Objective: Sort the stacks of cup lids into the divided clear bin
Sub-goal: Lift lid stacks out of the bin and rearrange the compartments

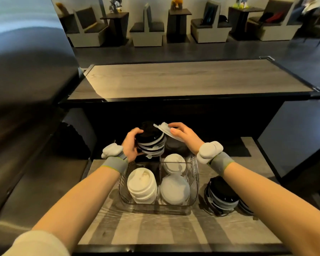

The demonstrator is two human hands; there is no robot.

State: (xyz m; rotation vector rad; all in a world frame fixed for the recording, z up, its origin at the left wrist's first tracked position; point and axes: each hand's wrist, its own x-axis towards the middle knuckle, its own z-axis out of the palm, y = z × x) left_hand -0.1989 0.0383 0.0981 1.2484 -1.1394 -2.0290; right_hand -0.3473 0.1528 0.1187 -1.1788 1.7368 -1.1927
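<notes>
A divided clear bin [194, 183] sits on the striped wooden counter. Stacks of white lids fill its front left [141, 183], front right [174, 189] and back right [174, 163] compartments. My left hand [130, 143] grips a stack of black and white lids [151, 142], tilted, above the bin's back left compartment. My right hand [183, 136] holds a white lid [165, 131] by its edge, just right of that stack's top. Another stack of black lids [223, 196] lies on the counter to the right of the bin.
A raised wooden counter top [192, 80] runs across behind the work surface. A large stainless steel appliance [26, 89] stands at the left. Booth seats and small tables line the far wall.
</notes>
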